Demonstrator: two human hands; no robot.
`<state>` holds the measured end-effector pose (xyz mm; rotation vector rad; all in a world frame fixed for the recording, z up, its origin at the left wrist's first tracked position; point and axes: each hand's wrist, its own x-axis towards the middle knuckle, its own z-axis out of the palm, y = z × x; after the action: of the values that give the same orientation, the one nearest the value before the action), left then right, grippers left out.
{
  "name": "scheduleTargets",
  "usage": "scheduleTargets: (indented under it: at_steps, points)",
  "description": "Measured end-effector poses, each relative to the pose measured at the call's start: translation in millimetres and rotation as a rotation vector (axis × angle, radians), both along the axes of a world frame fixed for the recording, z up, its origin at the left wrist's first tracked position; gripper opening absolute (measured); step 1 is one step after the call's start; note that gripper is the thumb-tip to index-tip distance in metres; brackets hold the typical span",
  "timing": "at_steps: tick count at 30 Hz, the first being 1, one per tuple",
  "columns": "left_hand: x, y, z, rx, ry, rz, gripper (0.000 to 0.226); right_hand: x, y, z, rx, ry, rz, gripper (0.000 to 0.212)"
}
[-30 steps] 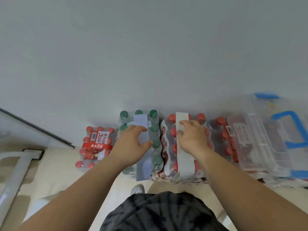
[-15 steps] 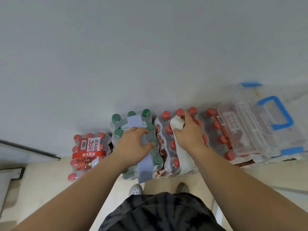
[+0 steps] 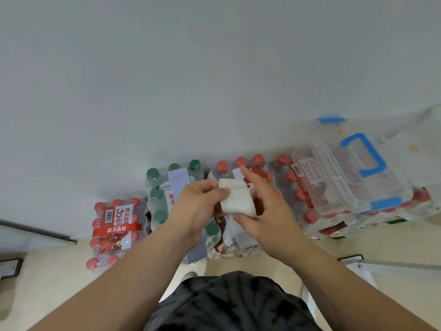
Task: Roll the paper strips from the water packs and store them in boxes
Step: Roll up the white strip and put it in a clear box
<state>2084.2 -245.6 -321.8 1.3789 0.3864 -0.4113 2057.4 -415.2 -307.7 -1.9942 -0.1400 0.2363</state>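
Note:
A white paper strip [image 3: 237, 199], partly curled into a loose roll, hangs in the air between both hands above the red-capped water pack [image 3: 229, 240]. My left hand [image 3: 198, 209] pinches its left edge. My right hand [image 3: 260, 211] grips its right side from below, index finger raised. A pale blue-grey strip [image 3: 179, 182] still lies along the green-capped water pack [image 3: 157, 199], running under my left wrist. A clear plastic box [image 3: 350, 177] with a blue handle and clips rests, lid closed, on the packs at the right.
A smaller red-capped pack [image 3: 114, 230] with a red label stands at the left. All packs line a white wall [image 3: 214, 80] on a beige floor [image 3: 47, 283]. Metal frame parts [image 3: 391, 263] show at the right and left edges. My shoe tip [image 3: 189, 275] is below the packs.
The right hand peeled the white strip off the red-capped pack and lifted it. The left hand left the blue-grey strip and took the white strip's other edge.

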Motion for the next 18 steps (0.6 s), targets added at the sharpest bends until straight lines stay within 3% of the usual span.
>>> scheduleTargets:
  at_steps: [4, 9, 18]
  points:
    - [-13.9, -22.1, 14.7, 0.006, -0.059, 0.006, 0.017, -6.1, -24.1, 7.2, 0.127, 0.086, -0.011, 0.082]
    - [-35.5, -57.6, 28.0, -0.024, -0.101, -0.026, 0.026, -4.5, -58.3, 18.4, 0.188, 0.066, -0.136, 0.018]
    - [-68.6, -124.0, 43.5, 0.185, -0.334, 0.095, 0.019, -20.3, -115.4, 21.2, 0.345, 0.033, -0.046, 0.015]
